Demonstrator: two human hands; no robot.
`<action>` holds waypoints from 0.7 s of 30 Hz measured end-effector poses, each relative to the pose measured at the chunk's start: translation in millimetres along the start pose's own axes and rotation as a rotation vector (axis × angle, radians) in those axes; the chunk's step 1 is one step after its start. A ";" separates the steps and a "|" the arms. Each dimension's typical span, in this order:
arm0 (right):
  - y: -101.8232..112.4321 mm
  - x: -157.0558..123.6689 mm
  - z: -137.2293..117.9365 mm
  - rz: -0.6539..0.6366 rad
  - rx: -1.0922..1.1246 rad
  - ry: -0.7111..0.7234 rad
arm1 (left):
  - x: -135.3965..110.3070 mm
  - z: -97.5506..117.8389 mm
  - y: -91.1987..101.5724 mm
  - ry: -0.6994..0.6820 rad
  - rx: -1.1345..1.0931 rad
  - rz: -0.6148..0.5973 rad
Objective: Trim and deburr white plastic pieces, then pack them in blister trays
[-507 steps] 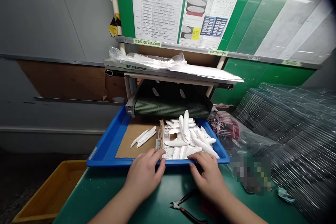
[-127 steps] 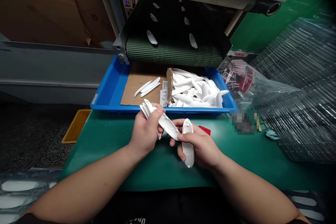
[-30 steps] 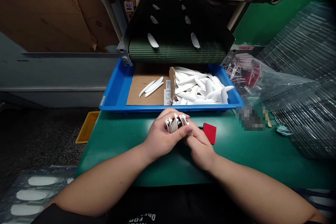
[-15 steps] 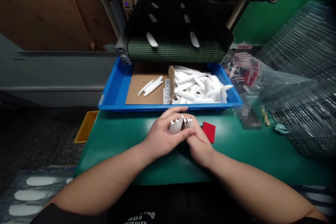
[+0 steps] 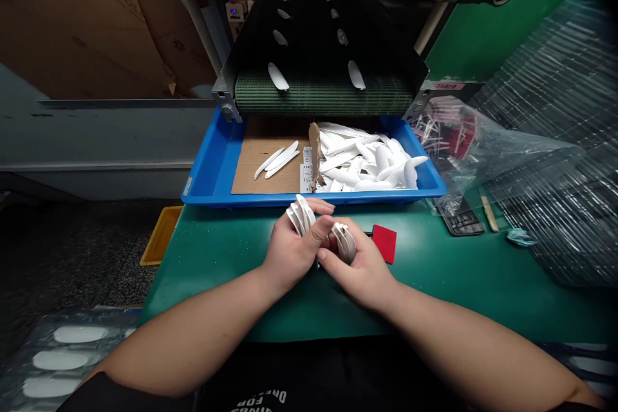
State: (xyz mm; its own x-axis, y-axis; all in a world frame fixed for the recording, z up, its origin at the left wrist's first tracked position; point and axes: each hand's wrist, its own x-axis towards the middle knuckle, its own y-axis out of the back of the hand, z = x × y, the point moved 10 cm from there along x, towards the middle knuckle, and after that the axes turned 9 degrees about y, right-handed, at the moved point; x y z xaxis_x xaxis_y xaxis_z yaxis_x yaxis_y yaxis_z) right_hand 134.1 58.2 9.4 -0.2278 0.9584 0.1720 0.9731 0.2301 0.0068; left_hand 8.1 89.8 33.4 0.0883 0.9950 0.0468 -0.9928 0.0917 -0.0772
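The step in hand looks like checking or gathering slim white pieces point(image 5: 302, 214) in 2 small bunches. The left hand point(image 5: 292, 248) has its grip closed around 1 bunch, the pieces tilted and slightly fanned, their ends rising above the thumb. The right hand point(image 5: 364, 273) grasps the other bunch point(image 5: 346, 244), its pieces packed closer together. Fingers hide the lower parts, so I cannot tell the exact count in either grip. The hands are close together over the green surface point(image 5: 232, 254), at the near side of the blue tray point(image 5: 232, 199).

More pieces of this kind lie in the tray: 3 on the cardboard sheet point(image 5: 255, 135) at the left, and a loose heap point(image 5: 367, 158) to the right of the cardboard divider point(image 5: 315, 148). Beyond, the conveyor belt point(image 5: 313, 96) bears similar pieces in 2 rows, the nearest 2 by its end. A red pad point(image 5: 385, 243) lies just beside the right hand.

The next move seems to call for even, gentle pressure from both hands, so that no piece slips out or rubs its neighbour. If the bunches are to be joined, their ends need lining up first; the fanned left bunch looks the likelier to spill.
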 end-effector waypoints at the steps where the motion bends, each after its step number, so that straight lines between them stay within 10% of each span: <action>1: -0.1 1.2 -2.6 -0.002 -0.024 0.018 | 0.6 -2.2 1.8 0.013 -0.014 0.017; 12: 1.6 2.9 -8.9 0.050 -0.020 0.054 | 0.4 -3.3 -4.6 -0.044 -0.052 -0.080; 21: 7.1 7.4 -8.5 0.072 -0.056 0.044 | -2.6 -28.5 -11.5 0.193 -0.037 -0.163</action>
State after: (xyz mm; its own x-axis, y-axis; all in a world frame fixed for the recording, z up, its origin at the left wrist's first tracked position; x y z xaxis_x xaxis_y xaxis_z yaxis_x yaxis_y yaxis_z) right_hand 139.6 65.4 19.0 -0.1567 0.9634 0.2175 0.9876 0.1498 0.0476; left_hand 21.5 87.3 5.8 0.2640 0.9559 -0.1289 -0.9610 0.2491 -0.1204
